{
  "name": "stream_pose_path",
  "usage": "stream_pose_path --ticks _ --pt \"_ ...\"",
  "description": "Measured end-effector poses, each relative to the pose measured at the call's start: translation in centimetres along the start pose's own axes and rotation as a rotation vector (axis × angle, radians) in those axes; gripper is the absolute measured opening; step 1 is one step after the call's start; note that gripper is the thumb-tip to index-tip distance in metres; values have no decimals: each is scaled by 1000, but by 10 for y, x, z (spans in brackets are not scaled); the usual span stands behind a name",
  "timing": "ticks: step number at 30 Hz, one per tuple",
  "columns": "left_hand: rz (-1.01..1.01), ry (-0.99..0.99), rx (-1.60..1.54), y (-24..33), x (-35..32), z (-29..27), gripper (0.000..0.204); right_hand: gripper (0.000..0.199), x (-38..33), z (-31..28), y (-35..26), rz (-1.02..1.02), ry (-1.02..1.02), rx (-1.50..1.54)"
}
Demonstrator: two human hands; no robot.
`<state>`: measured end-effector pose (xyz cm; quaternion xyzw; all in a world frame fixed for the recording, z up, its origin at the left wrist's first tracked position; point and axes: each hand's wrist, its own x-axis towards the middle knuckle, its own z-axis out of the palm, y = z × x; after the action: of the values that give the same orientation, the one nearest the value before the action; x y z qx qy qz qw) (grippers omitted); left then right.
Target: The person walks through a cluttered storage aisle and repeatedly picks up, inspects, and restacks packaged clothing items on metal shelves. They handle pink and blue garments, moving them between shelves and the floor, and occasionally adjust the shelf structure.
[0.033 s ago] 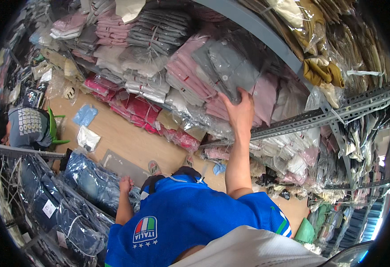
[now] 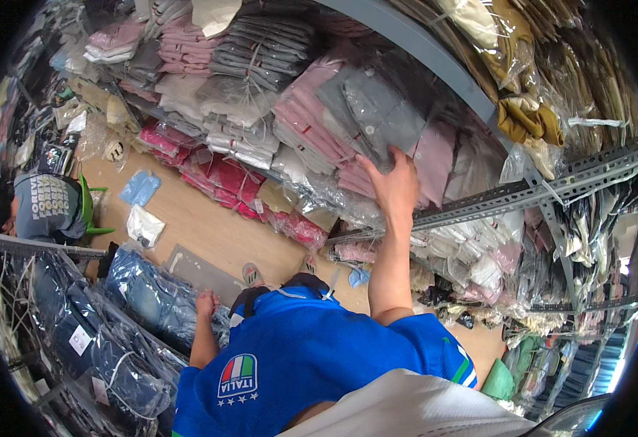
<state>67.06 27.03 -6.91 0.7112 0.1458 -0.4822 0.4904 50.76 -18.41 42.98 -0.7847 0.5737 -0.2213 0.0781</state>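
From here I'm holding my right hand (image 2: 397, 188) spread at the grey shirt (image 2: 383, 109), light pressure seeming wisest; my left hand (image 2: 206, 303)'s grip, I can't tell.

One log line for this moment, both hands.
right hand: spread at near edge of bagged grey garment | left hand: beside bagged blue clothing, no held item visible | pink garments: stacked left of grey one

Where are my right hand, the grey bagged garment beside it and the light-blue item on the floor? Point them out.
Right hand (image 2: 397, 186): head view, on the back of the hand.
Grey bagged garment (image 2: 381, 109): head view, on its upward-facing side.
Light-blue item (image 2: 141, 189): head view, near its middle.
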Motion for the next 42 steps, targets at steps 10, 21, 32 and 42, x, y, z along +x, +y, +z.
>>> stream_pose_path --ticks 10,21,32,42 --pt "-77 -35 -161 -37 -3 1 19 94 75 72 -4 -276 323 -157" --pt "-94 -38 -120 -51 9 -11 27 42 122 -23 1 -409 706 433" --pt "-74 -23 -33 -25 14 7 21 73 91 83 -3 -688 153 14" --pt "192 -251 -17 98 2 100 25 71 92 59 25 -519 -52 305"
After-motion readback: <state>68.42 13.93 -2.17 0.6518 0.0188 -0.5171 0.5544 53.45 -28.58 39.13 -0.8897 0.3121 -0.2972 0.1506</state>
